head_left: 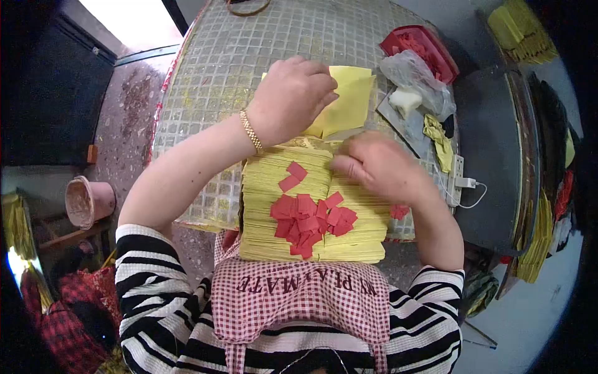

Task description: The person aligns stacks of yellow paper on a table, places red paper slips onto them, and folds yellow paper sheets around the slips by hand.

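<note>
Thick stacks of yellow paper [268, 193] lie in front of me, reaching past the table's near edge, with a heap of small red paper pieces [304, 218] on top. Beyond them a yellow sheet [350, 100] is spread on the table. My left hand [298, 93] is over the left part of that sheet, its fingers curled together at the tips; what they hold, if anything, is hidden. My right hand [377, 163] is at the far right part of the stacks, near the sheet's lower edge, blurred by motion, with its fingertips hard to make out.
The table [218, 75] has a gridded clear cover. At its right are a red tray [436, 56], a plastic bag [423, 81], a yellow cloth [439, 142] and a power strip [456, 177]. A pink bucket [90, 201] stands on the left.
</note>
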`<control>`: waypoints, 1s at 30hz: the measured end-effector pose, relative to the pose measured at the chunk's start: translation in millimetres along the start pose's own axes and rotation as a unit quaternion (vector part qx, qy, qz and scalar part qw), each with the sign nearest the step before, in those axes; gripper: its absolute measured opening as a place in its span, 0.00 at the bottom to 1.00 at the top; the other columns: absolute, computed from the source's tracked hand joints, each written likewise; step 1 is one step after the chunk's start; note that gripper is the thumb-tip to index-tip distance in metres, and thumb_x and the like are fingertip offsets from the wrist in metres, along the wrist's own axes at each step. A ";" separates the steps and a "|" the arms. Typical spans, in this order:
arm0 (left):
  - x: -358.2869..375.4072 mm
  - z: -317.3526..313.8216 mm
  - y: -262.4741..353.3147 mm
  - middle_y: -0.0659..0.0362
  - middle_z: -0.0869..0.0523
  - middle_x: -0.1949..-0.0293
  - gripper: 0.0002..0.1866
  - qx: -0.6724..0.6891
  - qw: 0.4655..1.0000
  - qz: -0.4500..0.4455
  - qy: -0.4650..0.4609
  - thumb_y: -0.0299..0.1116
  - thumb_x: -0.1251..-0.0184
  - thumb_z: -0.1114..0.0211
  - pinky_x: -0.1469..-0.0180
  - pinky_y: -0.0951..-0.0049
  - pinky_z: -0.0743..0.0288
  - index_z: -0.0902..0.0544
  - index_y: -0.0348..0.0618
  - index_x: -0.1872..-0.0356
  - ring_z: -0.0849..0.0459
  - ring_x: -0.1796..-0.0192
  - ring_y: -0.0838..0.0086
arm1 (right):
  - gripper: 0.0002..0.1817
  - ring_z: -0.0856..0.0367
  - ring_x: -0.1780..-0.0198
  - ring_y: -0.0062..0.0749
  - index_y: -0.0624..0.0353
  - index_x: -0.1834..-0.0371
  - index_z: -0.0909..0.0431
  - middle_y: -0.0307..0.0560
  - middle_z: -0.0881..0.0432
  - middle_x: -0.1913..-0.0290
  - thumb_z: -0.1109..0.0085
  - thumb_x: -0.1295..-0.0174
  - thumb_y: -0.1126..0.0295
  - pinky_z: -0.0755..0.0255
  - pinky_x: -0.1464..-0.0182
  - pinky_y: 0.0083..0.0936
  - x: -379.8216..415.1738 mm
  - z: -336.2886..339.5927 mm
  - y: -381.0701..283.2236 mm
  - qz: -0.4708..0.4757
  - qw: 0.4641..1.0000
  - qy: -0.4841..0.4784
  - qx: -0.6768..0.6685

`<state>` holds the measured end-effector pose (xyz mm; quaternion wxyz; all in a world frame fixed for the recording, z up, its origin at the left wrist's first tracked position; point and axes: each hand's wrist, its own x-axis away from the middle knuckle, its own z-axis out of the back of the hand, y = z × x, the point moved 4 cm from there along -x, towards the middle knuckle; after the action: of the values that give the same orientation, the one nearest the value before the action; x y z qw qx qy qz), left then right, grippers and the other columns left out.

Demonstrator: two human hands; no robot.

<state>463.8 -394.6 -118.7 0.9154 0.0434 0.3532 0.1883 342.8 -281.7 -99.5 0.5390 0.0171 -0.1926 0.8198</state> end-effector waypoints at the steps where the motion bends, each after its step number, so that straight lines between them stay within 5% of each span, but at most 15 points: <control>1: 2.3 4.3 3.5 0.57 0.14 0.70 0.14 0.031 1.000 -0.002 0.006 0.42 0.42 0.33 0.65 0.65 0.24 0.14 0.40 0.66 0.19 0.71 0.65 | 0.12 0.23 0.67 0.33 0.64 0.62 0.19 0.49 0.18 0.68 0.42 0.40 0.65 0.29 0.62 0.27 -4.9 2.0 4.5 -0.045 0.998 0.002 -0.044; 5: 8.4 27.2 16.0 0.57 0.14 0.69 0.12 0.120 0.993 -0.008 0.022 0.37 0.39 0.32 0.70 0.72 0.25 0.13 0.40 0.60 0.21 0.75 0.70 | 0.12 0.21 0.71 0.40 0.63 0.71 0.19 0.50 0.18 0.70 0.42 0.42 0.64 0.28 0.66 0.31 -16.9 3.5 16.8 -0.175 0.969 0.009 -0.175; 9: 18.0 19.2 10.1 0.55 0.12 0.61 0.17 0.171 0.926 0.159 -0.297 0.39 0.42 0.29 0.67 0.75 0.23 0.14 0.39 0.55 0.17 0.70 0.71 | 0.11 0.21 0.71 0.39 0.64 0.69 0.19 0.51 0.17 0.70 0.40 0.44 0.66 0.28 0.65 0.31 -15.8 6.2 23.6 -0.190 0.940 0.122 -0.254; 10: 14.4 22.6 9.8 0.55 0.12 0.61 0.17 0.171 0.926 0.159 -0.296 0.39 0.42 0.29 0.67 0.75 0.23 0.14 0.39 0.55 0.17 0.70 0.71 | 0.11 0.21 0.71 0.39 0.64 0.69 0.19 0.51 0.17 0.70 0.40 0.44 0.66 0.28 0.65 0.31 -14.0 4.9 24.9 -0.189 0.941 0.122 -0.253; 14: 17.2 16.3 7.3 0.52 0.13 0.57 0.21 0.253 0.768 0.310 -0.500 0.43 0.43 0.33 0.59 0.71 0.20 0.15 0.39 0.54 0.14 0.62 0.65 | 0.12 0.26 0.72 0.30 0.66 0.58 0.21 0.46 0.18 0.69 0.42 0.43 0.71 0.30 0.65 0.24 -0.2 -5.3 16.6 -0.039 0.956 0.062 -0.284; 20: 25.0 9.2 15.8 0.53 0.12 0.65 0.20 0.225 0.875 0.180 -0.390 0.44 0.43 0.33 0.59 0.71 0.21 0.13 0.39 0.57 0.16 0.67 0.67 | 0.13 0.25 0.72 0.29 0.64 0.56 0.21 0.46 0.18 0.69 0.43 0.44 0.74 0.30 0.66 0.23 -1.5 -4.4 21.8 -0.055 0.975 0.027 -0.211; 24: 29.0 8.6 11.8 0.55 0.13 0.70 0.17 0.210 0.904 0.197 -0.317 0.44 0.41 0.34 0.62 0.71 0.22 0.13 0.39 0.63 0.17 0.70 0.69 | 0.14 0.23 0.70 0.29 0.62 0.53 0.22 0.46 0.18 0.70 0.44 0.43 0.75 0.30 0.65 0.23 -9.3 0.1 35.1 -0.180 0.936 0.175 -0.245; 30: 14.2 15.1 2.3 0.56 0.12 0.64 0.14 0.225 0.787 0.364 -0.444 0.37 0.38 0.33 0.66 0.73 0.24 0.14 0.39 0.56 0.18 0.70 0.71 | 0.15 0.18 0.67 0.42 0.63 0.51 0.23 0.49 0.15 0.67 0.44 0.42 0.71 0.26 0.62 0.35 -3.6 4.4 20.9 -0.155 0.943 0.121 -0.270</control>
<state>482.8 -386.4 -115.9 0.7991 0.4525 -0.1022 0.3824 325.0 -293.5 -102.5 0.6632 -0.1985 -0.3350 0.6392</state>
